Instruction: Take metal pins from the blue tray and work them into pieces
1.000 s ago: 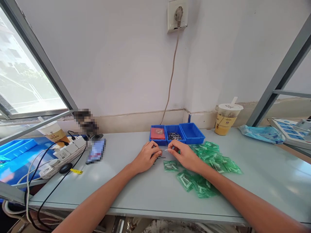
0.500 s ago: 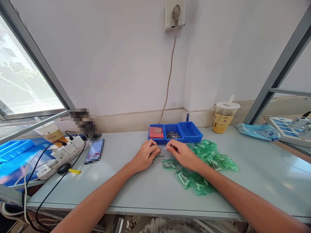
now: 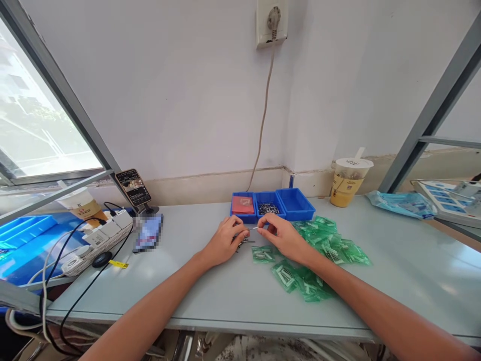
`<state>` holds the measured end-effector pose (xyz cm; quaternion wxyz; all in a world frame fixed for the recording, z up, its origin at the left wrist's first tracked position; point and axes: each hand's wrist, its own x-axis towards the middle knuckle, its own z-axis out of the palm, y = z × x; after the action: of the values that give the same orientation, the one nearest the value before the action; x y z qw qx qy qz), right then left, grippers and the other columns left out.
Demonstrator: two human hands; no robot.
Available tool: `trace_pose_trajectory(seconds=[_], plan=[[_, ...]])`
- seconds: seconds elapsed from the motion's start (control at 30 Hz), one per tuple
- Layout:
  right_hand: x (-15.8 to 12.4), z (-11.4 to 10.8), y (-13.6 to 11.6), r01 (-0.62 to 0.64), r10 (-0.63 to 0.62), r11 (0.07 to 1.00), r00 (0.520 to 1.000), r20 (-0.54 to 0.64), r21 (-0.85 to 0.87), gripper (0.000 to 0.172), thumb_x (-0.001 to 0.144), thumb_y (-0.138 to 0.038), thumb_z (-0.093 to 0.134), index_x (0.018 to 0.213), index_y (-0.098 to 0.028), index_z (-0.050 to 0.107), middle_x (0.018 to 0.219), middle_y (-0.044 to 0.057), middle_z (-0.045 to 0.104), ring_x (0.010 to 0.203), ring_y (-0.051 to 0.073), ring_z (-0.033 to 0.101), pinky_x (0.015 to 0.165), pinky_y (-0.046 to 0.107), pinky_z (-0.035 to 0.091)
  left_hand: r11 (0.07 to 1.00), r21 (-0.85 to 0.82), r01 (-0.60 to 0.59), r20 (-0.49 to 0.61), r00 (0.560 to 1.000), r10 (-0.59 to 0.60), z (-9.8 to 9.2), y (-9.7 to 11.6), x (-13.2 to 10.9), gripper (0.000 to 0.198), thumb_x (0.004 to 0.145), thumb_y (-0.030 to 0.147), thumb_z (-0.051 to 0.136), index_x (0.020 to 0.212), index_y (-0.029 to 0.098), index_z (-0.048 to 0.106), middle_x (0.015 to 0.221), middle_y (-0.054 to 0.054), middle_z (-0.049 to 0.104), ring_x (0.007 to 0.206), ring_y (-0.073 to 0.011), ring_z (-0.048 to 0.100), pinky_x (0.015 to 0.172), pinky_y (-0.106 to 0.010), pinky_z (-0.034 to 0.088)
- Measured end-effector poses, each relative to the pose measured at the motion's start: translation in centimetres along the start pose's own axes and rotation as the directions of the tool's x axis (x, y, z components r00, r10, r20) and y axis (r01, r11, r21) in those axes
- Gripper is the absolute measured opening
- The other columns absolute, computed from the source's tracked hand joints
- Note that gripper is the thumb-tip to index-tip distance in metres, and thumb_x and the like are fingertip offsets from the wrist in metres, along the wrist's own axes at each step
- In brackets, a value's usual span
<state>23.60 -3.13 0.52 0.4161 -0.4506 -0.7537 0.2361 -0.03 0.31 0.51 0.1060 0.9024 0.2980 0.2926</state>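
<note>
My left hand (image 3: 225, 240) and my right hand (image 3: 282, 238) face each other just above the table, fingertips pinched. Between them runs a thin metal pin (image 3: 254, 228), gripped from both sides; the end at my right fingers looks whiter and thicker, too small to make out. A few loose metal pins (image 3: 246, 241) lie under my left fingers, partly hidden. Beside my right hand is a small green bag (image 3: 263, 254) holding pins. More green bags (image 3: 326, 240) of pins are heaped under and beyond my right forearm, with another bag (image 3: 284, 276) nearer me.
Behind my hands stand three blue bins: one with red packets (image 3: 242, 204), one with metal pins (image 3: 268, 208), and an empty bin (image 3: 295, 204). A drink cup (image 3: 347, 183) is at back right. Left are a phone on a stand (image 3: 133, 188), a power strip (image 3: 99, 240) and cables.
My right fingertips have shifted slightly, and more of the whitish end of the pin shows between my hands. The whole view has moved a little; the bags and bins stay put.
</note>
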Motion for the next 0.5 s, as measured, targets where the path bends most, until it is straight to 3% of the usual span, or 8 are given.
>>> trace_pose_trajectory(seconds=[0.5], plan=[[0.07, 0.11, -0.59, -0.054, 0.048, 0.99, 0.998, 0.047, 0.127, 0.013, 0.098, -0.036, 0.062, 0.096, -0.023, 0.063, 0.085, -0.001, 0.06, 0.073, 0.016, 0.05, 0.066, 0.028, 0.04, 1.0, -0.006, -0.007, 0.049, 0.999, 0.007, -0.18, 0.64, -0.06, 0.036, 0.11, 0.033, 0.037, 0.096, 0.02, 0.067, 0.106, -0.007, 0.059, 0.097, -0.0208, 0.053, 0.095, -0.038, 0.045]])
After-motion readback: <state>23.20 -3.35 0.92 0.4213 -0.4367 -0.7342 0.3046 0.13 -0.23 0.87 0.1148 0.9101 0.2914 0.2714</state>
